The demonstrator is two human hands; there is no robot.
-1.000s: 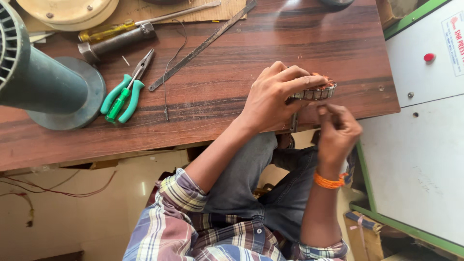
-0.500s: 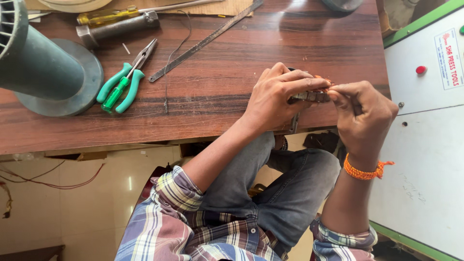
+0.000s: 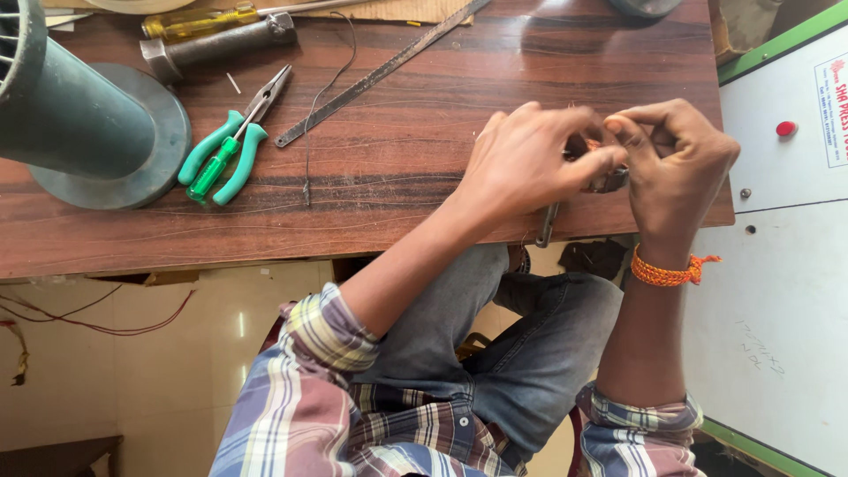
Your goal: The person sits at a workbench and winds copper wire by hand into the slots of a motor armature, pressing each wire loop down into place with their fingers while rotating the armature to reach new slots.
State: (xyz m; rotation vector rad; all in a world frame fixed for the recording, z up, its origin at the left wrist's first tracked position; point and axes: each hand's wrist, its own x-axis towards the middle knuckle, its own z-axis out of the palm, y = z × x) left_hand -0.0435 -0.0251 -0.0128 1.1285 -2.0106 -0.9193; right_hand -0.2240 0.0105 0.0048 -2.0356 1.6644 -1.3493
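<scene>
From the head camera, the left hand point(image 3: 521, 163) and the right hand point(image 3: 676, 159) both pinch a small metal part point(image 3: 609, 181) at the edge of the wooden table point(image 3: 397, 177) (the green pliers point(image 3: 221, 150) lie well apart), so the work seems only midway.

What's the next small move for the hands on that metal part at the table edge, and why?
Probably keep the left hand pinching the small metal part steady while the right hand works its fingertips at the part's top. Both hands meet on it over the wooden table edge, and the part is mostly hidden, so a firm hold seems wise. The green pliers lie unused to the left.
</scene>
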